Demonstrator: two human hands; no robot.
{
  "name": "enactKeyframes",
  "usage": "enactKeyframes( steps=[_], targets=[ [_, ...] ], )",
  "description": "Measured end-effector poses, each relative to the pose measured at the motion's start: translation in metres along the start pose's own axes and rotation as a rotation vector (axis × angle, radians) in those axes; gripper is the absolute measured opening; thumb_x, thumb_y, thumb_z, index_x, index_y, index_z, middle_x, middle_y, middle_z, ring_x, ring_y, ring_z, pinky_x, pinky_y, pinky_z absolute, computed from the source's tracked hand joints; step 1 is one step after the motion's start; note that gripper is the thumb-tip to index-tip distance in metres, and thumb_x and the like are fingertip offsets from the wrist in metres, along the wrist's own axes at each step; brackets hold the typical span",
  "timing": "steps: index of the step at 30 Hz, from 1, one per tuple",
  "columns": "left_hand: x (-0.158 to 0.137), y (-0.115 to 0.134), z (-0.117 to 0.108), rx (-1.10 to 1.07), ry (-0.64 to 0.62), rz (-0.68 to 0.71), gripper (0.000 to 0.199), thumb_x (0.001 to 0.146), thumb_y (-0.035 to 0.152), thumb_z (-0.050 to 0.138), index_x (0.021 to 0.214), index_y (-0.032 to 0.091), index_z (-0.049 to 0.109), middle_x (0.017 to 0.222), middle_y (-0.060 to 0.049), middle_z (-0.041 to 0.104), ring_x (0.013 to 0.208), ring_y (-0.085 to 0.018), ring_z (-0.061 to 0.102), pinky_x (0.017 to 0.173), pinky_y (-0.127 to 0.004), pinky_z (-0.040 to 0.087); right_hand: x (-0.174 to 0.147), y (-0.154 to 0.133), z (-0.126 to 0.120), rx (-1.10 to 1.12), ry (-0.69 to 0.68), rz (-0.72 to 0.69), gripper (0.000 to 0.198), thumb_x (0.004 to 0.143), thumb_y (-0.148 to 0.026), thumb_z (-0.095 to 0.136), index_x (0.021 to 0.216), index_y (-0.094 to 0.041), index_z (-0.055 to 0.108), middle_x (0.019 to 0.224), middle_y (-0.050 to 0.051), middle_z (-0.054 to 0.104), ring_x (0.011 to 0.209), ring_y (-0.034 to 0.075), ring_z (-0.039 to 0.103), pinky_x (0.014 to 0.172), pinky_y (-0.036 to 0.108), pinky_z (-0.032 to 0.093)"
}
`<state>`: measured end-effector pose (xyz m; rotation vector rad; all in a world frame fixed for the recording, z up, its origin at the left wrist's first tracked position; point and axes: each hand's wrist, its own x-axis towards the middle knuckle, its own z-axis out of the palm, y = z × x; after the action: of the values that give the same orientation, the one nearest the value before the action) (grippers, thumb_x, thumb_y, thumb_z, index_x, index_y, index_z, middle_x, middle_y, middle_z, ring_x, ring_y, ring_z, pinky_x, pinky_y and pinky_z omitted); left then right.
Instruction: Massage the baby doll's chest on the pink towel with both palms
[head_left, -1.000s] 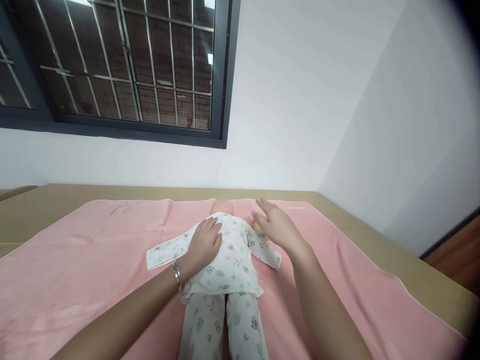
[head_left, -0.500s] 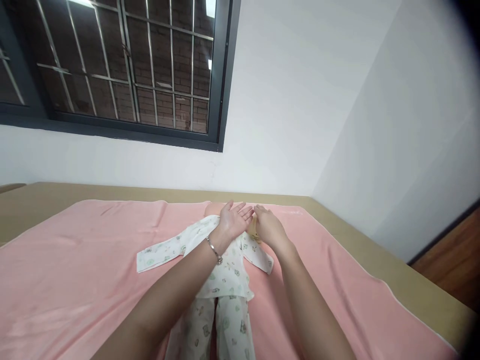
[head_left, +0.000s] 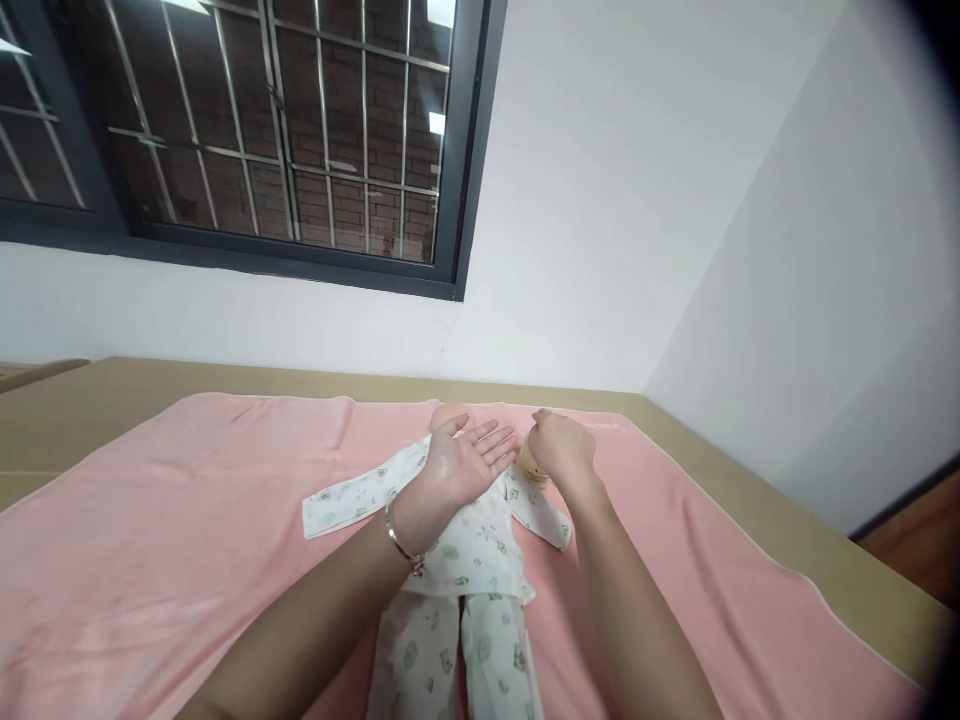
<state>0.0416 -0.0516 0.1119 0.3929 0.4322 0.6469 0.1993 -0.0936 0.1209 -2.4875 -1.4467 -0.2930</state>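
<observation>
My left hand (head_left: pixel 471 460) is open with its palm turned up and fingers stretched out to the right, above the chest of a baby doll. The doll lies on its back in a white printed top (head_left: pixel 480 550) and matching trousers (head_left: pixel 495 650). Part of its bald head (head_left: pixel 450 415) shows behind my left hand. My right hand (head_left: pixel 564 447) is closed, knuckles up, just above and beside a small yellow container (head_left: pixel 531 465) with dark print. The curled fingers hide whatever may be in them. One doll sleeve (head_left: pixel 540 508) lies below that container.
A pink blanket (head_left: pixel 225 520) with some folds covers most of the tan tabletop (head_left: pixel 187 375). Behind the table stands a white wall (head_left: pixel 570 250) with a barred, dark-framed window (head_left: pixel 300 120). A brown wooden panel (head_left: pixel 915 540) shows at right.
My right hand has moved right, away from my left, and its fingers have curled closed. More of the yellow container shows. My left hand stays palm up. The view has shifted slightly.
</observation>
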Motion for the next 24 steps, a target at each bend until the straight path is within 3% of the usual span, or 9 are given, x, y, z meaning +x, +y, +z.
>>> enactKeyframes(
  steps=[6, 17, 24],
  targets=[
    [-0.040, 0.016, -0.009, 0.058, 0.187, 0.086, 0.045, 0.084, 0.042, 0.048, 0.121, 0.015, 0.055, 0.131, -0.019, 0.053, 0.126, -0.028, 0.052, 0.094, -0.039, 0.053, 0.009, -0.007, -0.007, 0.085, -0.090, 0.129, 0.039, 0.083, -0.022, 0.042, 0.111, -0.023, 0.069, 0.111, 0.013, 0.069, 0.101, 0.027, 0.065, 0.077, 0.034, 0.048],
    [-0.072, 0.035, -0.010, 0.038, 0.176, 0.139, 0.038, 0.088, 0.041, 0.043, 0.114, 0.017, 0.056, 0.130, -0.017, 0.054, 0.125, -0.026, 0.053, 0.098, -0.039, 0.050, 0.002, 0.001, 0.006, 0.145, -0.084, 0.125, 0.049, 0.085, -0.024, 0.037, 0.129, -0.025, 0.059, 0.131, 0.009, 0.060, 0.120, 0.030, 0.055, 0.091, 0.043, 0.047],
    [-0.082, 0.031, -0.009, 0.122, 0.142, 0.089, 0.040, 0.087, 0.040, 0.045, 0.115, 0.016, 0.058, 0.133, -0.015, 0.056, 0.129, -0.026, 0.051, 0.109, -0.039, 0.039, -0.011, 0.003, 0.003, 0.449, -0.045, -0.006, 0.052, 0.091, -0.029, 0.034, 0.138, -0.016, 0.049, 0.142, 0.009, 0.050, 0.132, 0.025, 0.045, 0.108, 0.040, 0.037]
  ],
)
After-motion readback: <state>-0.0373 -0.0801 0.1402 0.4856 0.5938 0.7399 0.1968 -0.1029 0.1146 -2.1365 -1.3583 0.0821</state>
